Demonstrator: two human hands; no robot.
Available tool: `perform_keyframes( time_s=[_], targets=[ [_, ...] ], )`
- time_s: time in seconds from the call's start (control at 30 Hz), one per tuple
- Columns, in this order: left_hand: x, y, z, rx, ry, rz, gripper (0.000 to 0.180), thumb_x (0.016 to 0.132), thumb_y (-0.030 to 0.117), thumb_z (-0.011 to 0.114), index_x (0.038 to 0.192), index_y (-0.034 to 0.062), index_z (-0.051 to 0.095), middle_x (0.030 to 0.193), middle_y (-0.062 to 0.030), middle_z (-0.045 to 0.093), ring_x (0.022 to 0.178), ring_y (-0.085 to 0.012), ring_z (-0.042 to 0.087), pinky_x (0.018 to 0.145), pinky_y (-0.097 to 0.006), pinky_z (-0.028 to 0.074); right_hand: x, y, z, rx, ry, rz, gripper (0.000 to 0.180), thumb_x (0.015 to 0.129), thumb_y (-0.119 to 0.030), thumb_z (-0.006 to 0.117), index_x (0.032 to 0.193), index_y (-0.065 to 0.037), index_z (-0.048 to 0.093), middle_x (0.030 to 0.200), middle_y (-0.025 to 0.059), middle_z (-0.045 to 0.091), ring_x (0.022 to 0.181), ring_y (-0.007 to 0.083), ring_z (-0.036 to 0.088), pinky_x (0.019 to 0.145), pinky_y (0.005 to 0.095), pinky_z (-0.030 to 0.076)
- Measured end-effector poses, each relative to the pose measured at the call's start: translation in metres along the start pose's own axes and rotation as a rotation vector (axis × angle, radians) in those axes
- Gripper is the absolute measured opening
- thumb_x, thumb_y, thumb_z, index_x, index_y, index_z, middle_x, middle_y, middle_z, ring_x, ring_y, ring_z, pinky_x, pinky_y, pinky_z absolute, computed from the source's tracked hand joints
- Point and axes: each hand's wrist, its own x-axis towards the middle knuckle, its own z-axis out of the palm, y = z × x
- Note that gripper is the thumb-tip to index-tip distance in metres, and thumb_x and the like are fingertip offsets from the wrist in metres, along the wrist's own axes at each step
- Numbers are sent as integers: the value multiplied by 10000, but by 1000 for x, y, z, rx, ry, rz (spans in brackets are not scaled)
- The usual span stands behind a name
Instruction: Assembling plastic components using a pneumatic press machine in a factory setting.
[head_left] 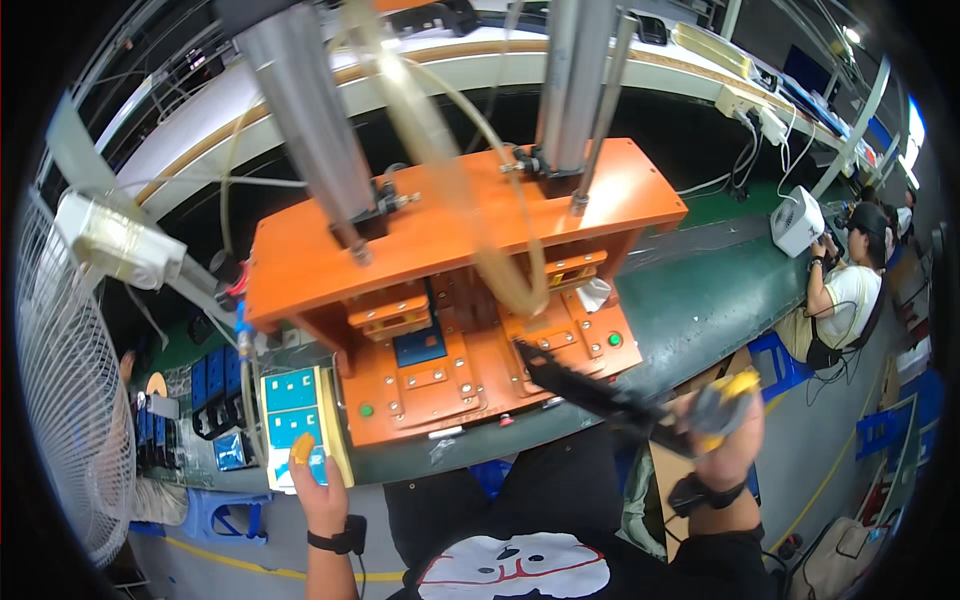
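Observation:
At the left, my left hand [322,495], an orange-yellow cover on one fingertip, has its fingers closed on the near end of a blue panel [290,425]. That panel lies with another in a cream tray [333,425]. My right hand [728,440], blurred by motion, grips a long black frame-like part [590,392] whose far end reaches over the front of the orange press [470,235]. Yellow and grey coverings show on the right fingers. A dark blue plate [420,345] sits in the press's left fixture.
Two metal cylinders [305,110] and hoses rise from the press. Left stand a white fan guard [75,400] and several dark blue parts [210,378]. On the right, a person [850,285] sits by a white device [797,222]. A blue stool [225,512] stands below.

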Motion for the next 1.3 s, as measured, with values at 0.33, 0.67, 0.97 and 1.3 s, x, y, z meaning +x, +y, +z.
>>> perform_keyframes(
  time_s=[0.33, 0.67, 0.97, 1.3],
  targets=[
    [-37, -55, -22, 432, -146, -32, 519, 768, 237, 795, 1234, 85, 625, 1414, -144, 522, 1409, -414, 357, 1168, -591, 197, 48, 132, 139, -971, -1173, -769, 253, 753, -79, 738, 987, -46, 648, 770, 65, 557, 719, 275, 559, 684, 393, 466],
    [-32, -52, -26, 363, -101, -18, 423, 820, 172, 729, 1219, 78, 626, 1329, -148, 569, 1347, -401, 412, 1106, -554, 271, 43, 149, 183, -1452, -825, -584, 560, 823, -396, 740, 1182, 18, 621, 1186, 258, 611, 1235, 426, 511, 1135, 528, 328],
    [12, -55, -58, 225, -249, -130, 274, 877, 131, 674, 1126, 22, 638, 1006, -181, 627, 944, -372, 556, 826, -446, 454, 13, 140, 208, -1439, -896, -653, 586, 809, -395, 762, 1226, -11, 617, 1220, 231, 608, 1131, 379, 605, 1027, 485, 451],
    [44, -68, -83, -43, -314, -467, 257, 936, 146, 629, 1130, -21, 650, 914, -151, 712, 718, -180, 640, 670, -309, 493, -58, 229, 242, -1150, -1104, -326, 561, 892, -355, 687, 1334, -41, 543, 1398, 248, 502, 749, 329, 700, 618, 379, 588]
  ],
)
